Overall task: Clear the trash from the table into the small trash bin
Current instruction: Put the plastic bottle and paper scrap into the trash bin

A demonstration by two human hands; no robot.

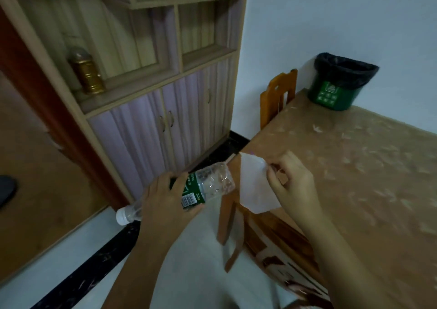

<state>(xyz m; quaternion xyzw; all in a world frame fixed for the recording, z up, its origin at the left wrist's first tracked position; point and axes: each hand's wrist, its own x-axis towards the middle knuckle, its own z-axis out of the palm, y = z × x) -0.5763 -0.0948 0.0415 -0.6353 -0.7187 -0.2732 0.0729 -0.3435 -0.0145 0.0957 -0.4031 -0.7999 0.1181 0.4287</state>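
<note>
The left hand [165, 197] holds a bottle [212, 181]. Its fingers curl round the middle, over the green label. The bottle lies on its side in the air, just off the left edge of the bench [354, 166], above the floor. Its white cap points away from the bench. It looks empty, so it is likely very light. The thin clear plastic may dent or crackle if squeezed hard, so a soft hold round the middle seems best.

The right hand [293, 181] pinches a white paper [253, 185] by one edge, between thumb and fingers. The other fingers are curled in. The paper is at the left edge of the bench and partly sticks out past it. I cannot tell if it touches the bench. It looks thin, soft and floppy, so a pinch is enough.

The bin [335, 91] is green with a black bag. It stands on the far left corner of the bench, well apart from both hands. Its top is open.
</note>
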